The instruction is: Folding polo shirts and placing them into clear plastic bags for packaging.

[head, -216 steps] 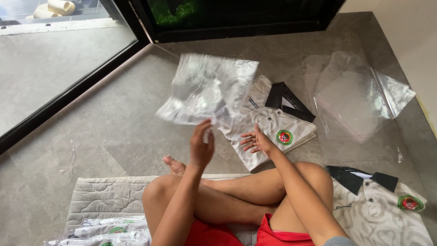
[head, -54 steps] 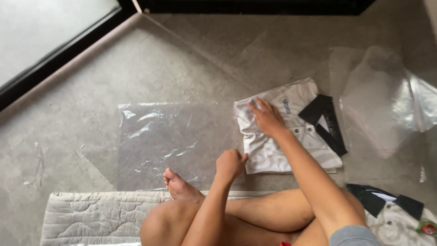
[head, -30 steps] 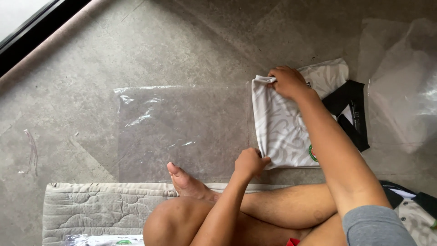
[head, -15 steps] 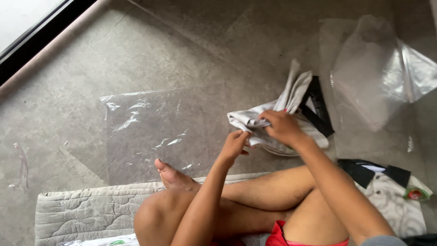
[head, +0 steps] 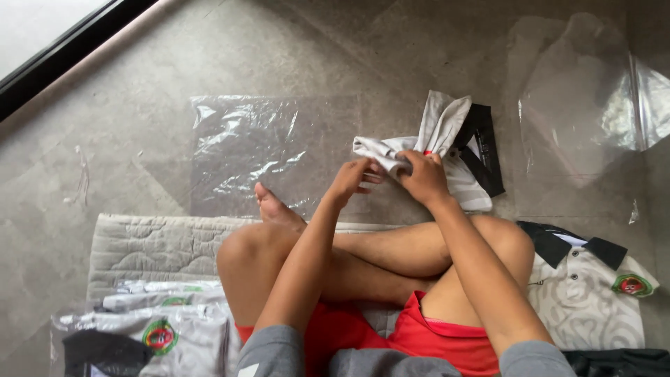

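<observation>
**A:** Seated cross-legged on a quilted mat [head: 150, 244], a person works a white patterned shirt with a black collar [head: 447, 150] on the grey stone floor [head: 139, 119]. Where do the hands stand?

**B:** The right hand [head: 423, 176] is closed over the bunched fabric at the shirt's near edge. The left hand [head: 353, 179], just at its nine o'clock, has its fingers curled on the shirt's loose end, pinching it.

**A:** And the shirt itself?

**B:** It is partly lifted and crumpled, at about one o'clock from the knees. A flat clear plastic bag [head: 269, 150] lies at its nine o'clock, touching or nearly so.

**A:** Anything else around?

**B:** More clear plastic [head: 579, 105] at two o'clock, a folded shirt [head: 593, 300] at four o'clock, and bagged shirts [head: 153, 328] at eight o'clock.
</observation>
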